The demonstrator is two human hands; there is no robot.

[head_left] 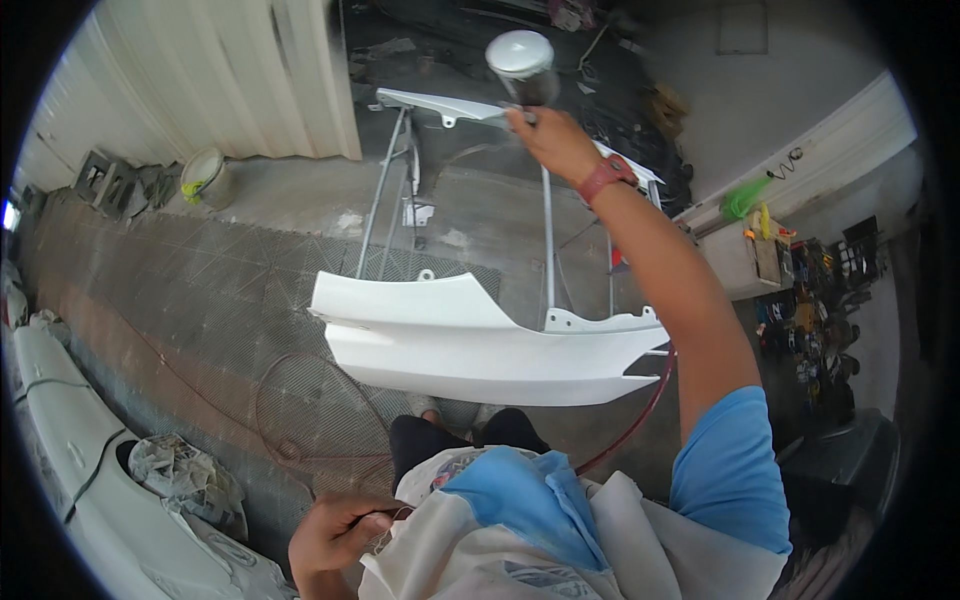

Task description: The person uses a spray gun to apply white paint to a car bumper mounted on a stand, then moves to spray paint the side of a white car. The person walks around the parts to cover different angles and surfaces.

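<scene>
My right hand [555, 140] is stretched out over the far side of the stand, wrapped round a spray gun with a white-lidded cup [520, 55] on top. The gun's body is mostly hidden by my fingers. Below it runs a narrow white panel [440, 104]. Nearer to me hangs a glossy white car fender [480, 360], held up by a metal stand [549, 240]. By my waist, my left hand [340, 535] is closed at the edge of a whitish cloth apron [430, 540]; whatever its fingers hold is too hidden to name.
A dark red hose [645, 410] curves beneath the fender and loops across the floor mat. At the left lies a white car body part [90, 460] beside crumpled wrapping. A white bucket [205, 180] stands by the corrugated wall. Cluttered tools and bottles [815, 320] are at the right.
</scene>
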